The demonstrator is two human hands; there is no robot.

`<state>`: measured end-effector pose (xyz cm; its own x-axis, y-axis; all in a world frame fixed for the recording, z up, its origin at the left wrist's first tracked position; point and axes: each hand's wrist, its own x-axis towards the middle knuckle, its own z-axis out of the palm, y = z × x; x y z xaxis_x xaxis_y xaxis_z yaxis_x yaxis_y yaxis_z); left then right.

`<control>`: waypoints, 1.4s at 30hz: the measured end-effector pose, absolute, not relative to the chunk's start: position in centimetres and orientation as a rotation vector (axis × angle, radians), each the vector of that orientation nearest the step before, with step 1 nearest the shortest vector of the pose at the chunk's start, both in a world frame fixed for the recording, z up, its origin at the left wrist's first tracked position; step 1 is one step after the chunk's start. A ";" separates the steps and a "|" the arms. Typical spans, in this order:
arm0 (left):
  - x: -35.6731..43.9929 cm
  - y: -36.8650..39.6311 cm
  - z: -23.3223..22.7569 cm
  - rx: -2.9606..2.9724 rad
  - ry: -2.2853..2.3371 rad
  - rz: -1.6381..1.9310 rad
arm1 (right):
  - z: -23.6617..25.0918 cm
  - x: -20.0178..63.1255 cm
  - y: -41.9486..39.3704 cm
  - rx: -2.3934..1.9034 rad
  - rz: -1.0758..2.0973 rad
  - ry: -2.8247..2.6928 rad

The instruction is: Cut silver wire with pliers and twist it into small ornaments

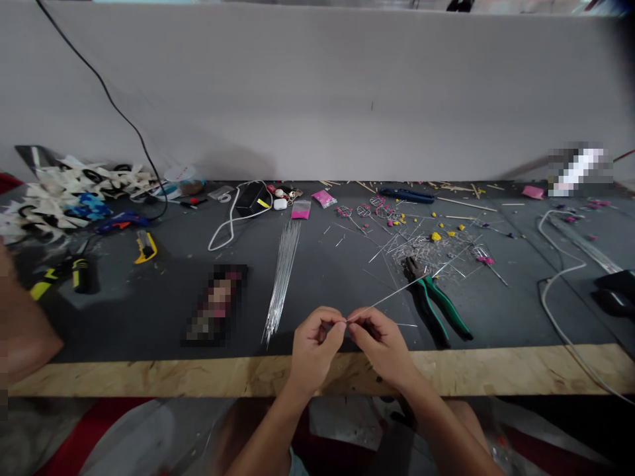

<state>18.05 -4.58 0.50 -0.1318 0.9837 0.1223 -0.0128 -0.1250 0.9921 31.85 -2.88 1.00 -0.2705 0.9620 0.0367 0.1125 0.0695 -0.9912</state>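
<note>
Over the front edge of the table, my left hand (317, 344) and my right hand (381, 344) meet at the fingertips. Both pinch the end of a thin silver wire (389, 295), which slants up to the right from my fingers. What sits right at the fingertips is too small to make out. Beyond the wire lie green-handled pliers (449, 309), close to my right hand. A bundle of straight wires (284, 277) rests to the left of my left hand. Several wire loops with pink bits (364, 211) lie farther back.
Cut wire scraps (421, 248) and yellow lumps (435, 237) are scattered behind the pliers. Pink packets (300, 211), a yellow cutter (145, 246), a glue gun (122, 222) and a blurred phone-like object (215, 304) lie leftward. A white cable (546, 284) runs right. Another person's arm (27, 324) reaches in at left.
</note>
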 end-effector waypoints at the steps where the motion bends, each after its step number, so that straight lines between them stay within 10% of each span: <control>1: 18.1 -4.6 0.4 1.199 1.218 1.407 | 1.0 31.8 -2.9 -1.111 1.308 -1.524; 23: 18.0 -4.0 0.4 0.655 0.851 1.169 | 2.1 32.9 -2.3 -1.104 1.273 -1.736; 32: 16.6 -4.6 2.3 1.638 0.997 0.942 | 2.3 35.2 -2.0 -1.042 1.869 -1.748; 42: 16.2 -6.2 1.5 1.913 1.026 0.819 | 2.8 36.1 -3.8 -1.060 1.859 -1.881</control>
